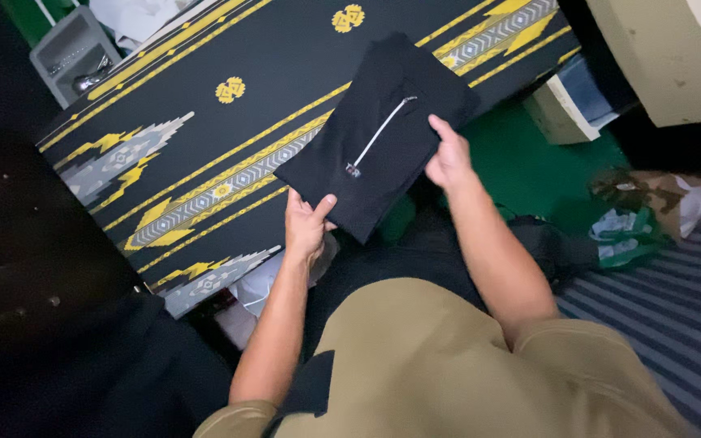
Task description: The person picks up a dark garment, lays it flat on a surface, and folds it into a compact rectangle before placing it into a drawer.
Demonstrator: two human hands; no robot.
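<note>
Black-and-gold patterned cloth [204, 122] covers the worktop. Folded black zip garment [379, 134] overhangs its near edge. Left hand [306, 227] grasps the garment's near corner; right hand [449, 158] fingers apparently pinch its right edge, slightly blurred.

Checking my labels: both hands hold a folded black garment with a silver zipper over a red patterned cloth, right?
Not quite. The patterned cloth is black with yellow and grey motifs, not red. The rest stands: left hand and right hand both hold the folded black garment with its silver zipper, per the head view.
</note>
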